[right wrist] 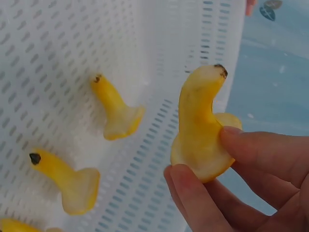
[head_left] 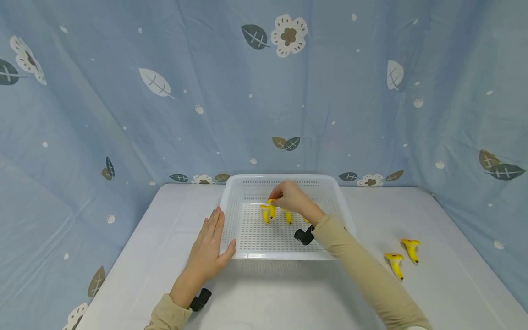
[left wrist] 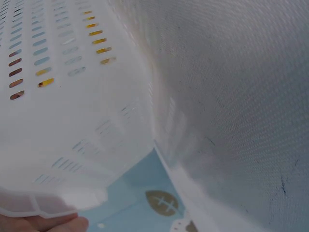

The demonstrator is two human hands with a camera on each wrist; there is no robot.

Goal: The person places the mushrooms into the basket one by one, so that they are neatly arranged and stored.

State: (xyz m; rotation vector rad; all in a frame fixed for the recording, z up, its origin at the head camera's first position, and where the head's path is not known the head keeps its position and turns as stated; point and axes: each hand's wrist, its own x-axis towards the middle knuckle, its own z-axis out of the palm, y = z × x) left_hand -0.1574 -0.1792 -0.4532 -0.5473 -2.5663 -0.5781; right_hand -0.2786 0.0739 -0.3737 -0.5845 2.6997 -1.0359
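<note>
My right hand (head_left: 289, 198) reaches over the white perforated basket (head_left: 284, 256). Between thumb and fingers it pinches a yellow trumpet-shaped mushroom (right wrist: 197, 128) by its wide cap, the dark-tipped stem pointing up in the right wrist view. Other such mushrooms lie inside, among them one mushroom (right wrist: 115, 110) near the basket's wall and another mushroom (right wrist: 67, 186) closer to the camera. My left hand (head_left: 208, 250) rests along the left side of the basket, fingers straight at the rim; in the left wrist view only its fingertips (left wrist: 72, 226) show under the rim.
A black elbow-shaped piece (head_left: 304, 236) lies in the basket near my right sleeve. A similar black piece (head_left: 200, 299) is on the table beside my left wrist. Two more yellow mushrooms (head_left: 410, 250) lie on the white table at right. Behind hangs a blue patterned curtain (head_left: 231, 114).
</note>
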